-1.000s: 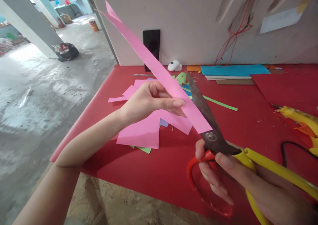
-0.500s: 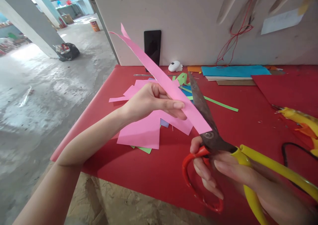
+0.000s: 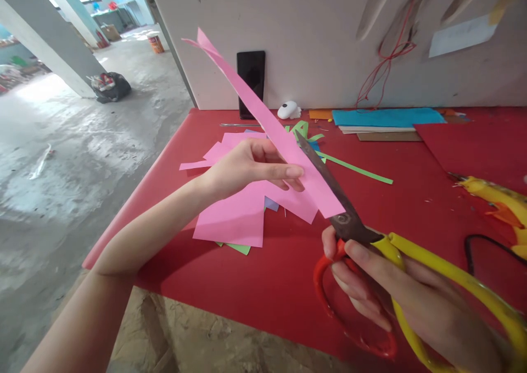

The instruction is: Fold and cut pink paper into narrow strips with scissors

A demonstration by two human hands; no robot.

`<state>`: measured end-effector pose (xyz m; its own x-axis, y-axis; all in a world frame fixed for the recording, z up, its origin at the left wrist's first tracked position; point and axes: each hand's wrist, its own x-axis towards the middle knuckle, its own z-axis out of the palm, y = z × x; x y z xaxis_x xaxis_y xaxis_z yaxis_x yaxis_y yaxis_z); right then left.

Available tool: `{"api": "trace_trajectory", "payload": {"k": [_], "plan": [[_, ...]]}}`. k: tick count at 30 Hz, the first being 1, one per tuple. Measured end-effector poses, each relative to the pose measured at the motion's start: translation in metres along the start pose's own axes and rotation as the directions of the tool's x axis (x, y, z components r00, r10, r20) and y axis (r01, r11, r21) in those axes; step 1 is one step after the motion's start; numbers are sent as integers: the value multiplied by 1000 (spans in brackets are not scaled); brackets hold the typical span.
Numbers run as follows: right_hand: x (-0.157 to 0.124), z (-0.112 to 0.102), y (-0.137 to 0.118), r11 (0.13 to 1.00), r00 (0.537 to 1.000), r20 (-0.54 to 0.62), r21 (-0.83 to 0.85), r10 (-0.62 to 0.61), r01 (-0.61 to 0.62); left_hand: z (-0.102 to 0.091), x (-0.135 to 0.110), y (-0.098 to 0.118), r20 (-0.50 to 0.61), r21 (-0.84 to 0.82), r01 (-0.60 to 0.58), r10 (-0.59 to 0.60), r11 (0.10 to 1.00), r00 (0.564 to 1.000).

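Observation:
My left hand (image 3: 263, 167) pinches a long pink paper strip (image 3: 255, 106) between thumb and fingers. The strip slants from upper left to lower right, its far end forked and curling. My right hand (image 3: 395, 285) grips a pair of scissors (image 3: 329, 183) with one red and one yellow handle. Their dark blades lie along the strip's right edge, close to my left fingertips, and the strip's near end rests by the pivot. Below my left hand, pink paper pieces (image 3: 230, 219) are spread on the red tabletop (image 3: 288, 290), with some green and purple paper showing underneath.
A black phone (image 3: 251, 82) leans on the pale wall, with a small white object (image 3: 289, 110) beside it. Green strips (image 3: 358, 168) lie behind the blades. Blue sheets (image 3: 387, 117) are stacked at the back. On the right is a yellow glue gun (image 3: 492, 194) with a black cord.
The scissor blades have swung closer together and moved left along the strip. My right hand has shifted with the handles. The strip's far end has risen slightly; my left hand keeps its pinch.

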<state>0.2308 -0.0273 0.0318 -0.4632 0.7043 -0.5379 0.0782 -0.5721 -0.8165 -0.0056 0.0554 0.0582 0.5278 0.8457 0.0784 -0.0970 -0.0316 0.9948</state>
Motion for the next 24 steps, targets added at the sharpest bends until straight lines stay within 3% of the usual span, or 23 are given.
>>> {"api": "trace_trajectory", "payload": {"k": [4, 8, 11, 15, 21, 24], "plan": [[0, -2, 1, 995, 998, -29, -81, -53, 51, 2, 2, 4, -150, -42, -31, 25, 999, 988], [1, 4, -4, 992, 995, 31, -81, -97, 99, 2, 3, 6, -269, -101, -81, 51, 992, 962], [0, 7, -7, 994, 989, 107, -24, -106, 109, 2, 2, 6, -249, -82, -52, 30, 995, 968], [-6, 3, -9, 999, 973, 229, -26, -29, 36, 4, 0, 6, -177, -108, -41, 21, 993, 984], [-2, 10, -10, 990, 977, 161, 37, -138, 134, 8, 0, 5, -184, -106, -27, 8, 994, 983], [-1, 16, -11, 986, 979, 147, 106, -140, 125, 9, 0, 5, -182, -86, -20, 4, 996, 983]]}}
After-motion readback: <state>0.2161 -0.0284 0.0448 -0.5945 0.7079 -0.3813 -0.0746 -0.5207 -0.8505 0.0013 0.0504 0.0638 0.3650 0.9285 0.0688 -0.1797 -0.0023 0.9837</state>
